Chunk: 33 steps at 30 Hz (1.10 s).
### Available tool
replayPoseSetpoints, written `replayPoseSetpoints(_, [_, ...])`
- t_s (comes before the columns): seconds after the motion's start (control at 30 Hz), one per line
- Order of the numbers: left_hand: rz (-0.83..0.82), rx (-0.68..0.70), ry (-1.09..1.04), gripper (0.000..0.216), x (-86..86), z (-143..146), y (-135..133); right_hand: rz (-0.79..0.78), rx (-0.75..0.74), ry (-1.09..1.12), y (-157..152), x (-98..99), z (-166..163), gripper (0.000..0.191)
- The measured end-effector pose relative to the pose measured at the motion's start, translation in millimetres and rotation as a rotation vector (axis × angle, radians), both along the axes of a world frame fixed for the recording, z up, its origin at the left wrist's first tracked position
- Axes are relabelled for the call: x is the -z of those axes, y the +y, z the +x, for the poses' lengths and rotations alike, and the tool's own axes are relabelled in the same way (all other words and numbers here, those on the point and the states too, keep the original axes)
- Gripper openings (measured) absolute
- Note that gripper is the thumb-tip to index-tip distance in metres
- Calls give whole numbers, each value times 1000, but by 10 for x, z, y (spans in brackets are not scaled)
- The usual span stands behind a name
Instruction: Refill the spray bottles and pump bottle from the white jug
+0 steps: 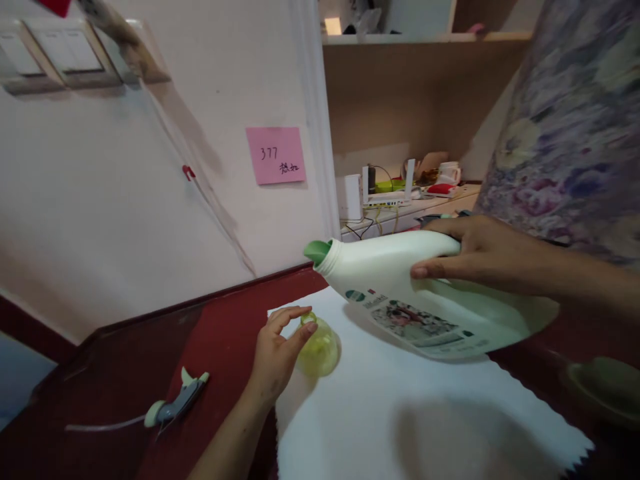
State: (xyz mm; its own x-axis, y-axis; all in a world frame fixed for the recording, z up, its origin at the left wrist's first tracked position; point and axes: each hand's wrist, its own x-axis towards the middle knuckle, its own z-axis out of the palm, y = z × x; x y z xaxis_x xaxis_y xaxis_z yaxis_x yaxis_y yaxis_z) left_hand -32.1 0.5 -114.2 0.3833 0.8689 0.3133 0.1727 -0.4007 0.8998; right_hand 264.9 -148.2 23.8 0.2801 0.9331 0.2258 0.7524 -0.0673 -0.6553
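My left hand (280, 343) pinches the open neck of a translucent yellow-green spray bottle (320, 353), which stands on a white cloth (360, 420). In my right hand (475, 260) is a large pale-green detergent bottle (400, 300), held by its handle and tipped on its side. Its uncapped mouth with a green pour spout (318, 252) points left, above the spray bottle and apart from it. No liquid stream is visible. A grey and cream spray trigger head (175, 403) with a clear tube lies on the dark red table to the left.
A white wall with a pink note (276, 155) and light switches (67, 50) rises behind the table. At the back right, a shelf holds a white router (387, 199) and small items. A floral cloth (575, 120) hangs at right. A dull green object (607, 387) sits at lower right.
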Motion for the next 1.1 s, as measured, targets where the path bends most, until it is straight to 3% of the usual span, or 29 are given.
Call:
replayPoseSetpoints(0.23, [21,10,14,33,41,-22,59,256,232,144,52,367,-109,52])
replayPoseSetpoints(0.4, [18,7,19,35,17,-21,44,424,256,375,185,722,-237,46])
replayPoseSetpoints(0.73, [14,0,46,36,-29,-17,25,505,266,501,311,1179,-258,50])
replayPoseSetpoints(0.97, [-7,12,28,39,-10,-29,26,522,248,447,267,1351,-189,49])
replayPoseSetpoints(1.1, [75,-22,75,39,-52,-37,6,674,331,320,153,1316,-219,54])
